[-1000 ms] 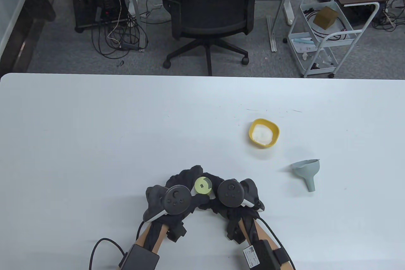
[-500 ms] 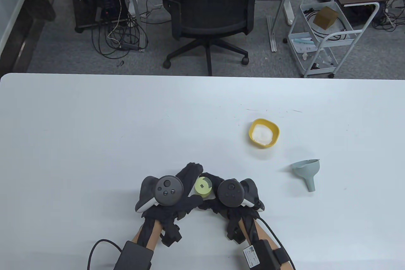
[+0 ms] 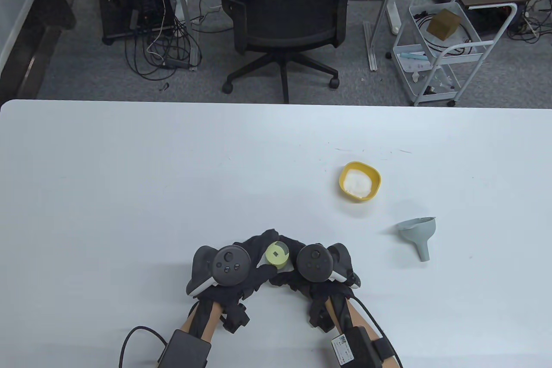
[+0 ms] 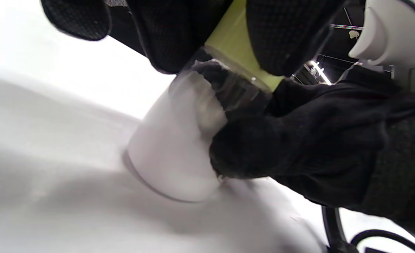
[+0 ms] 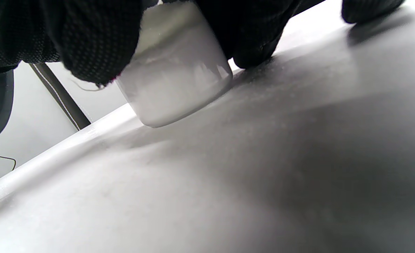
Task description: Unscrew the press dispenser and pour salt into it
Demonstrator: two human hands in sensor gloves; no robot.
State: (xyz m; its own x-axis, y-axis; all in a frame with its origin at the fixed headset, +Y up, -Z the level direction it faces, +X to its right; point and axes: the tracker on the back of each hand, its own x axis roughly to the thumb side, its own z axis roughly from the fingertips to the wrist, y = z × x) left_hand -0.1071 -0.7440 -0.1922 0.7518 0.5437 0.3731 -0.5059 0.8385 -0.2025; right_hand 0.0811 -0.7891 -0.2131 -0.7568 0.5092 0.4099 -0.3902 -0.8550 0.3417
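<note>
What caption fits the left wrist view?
Left hand grips the green cap while the right hand holds the dispenser jar.

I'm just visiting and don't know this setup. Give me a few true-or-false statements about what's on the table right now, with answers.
1. Both hands are on the dispenser. True: the left hand grips its green top, the right hand its clear body.
2. The yellow bowl is empty. False: white salt lies in it.
3. The funnel sits in the dispenser's mouth. False: it lies on its side on the table, right of the hands.
4. The dispenser stands on the table. True.
5. The green top is already off. False: it is on the dispenser.
</note>
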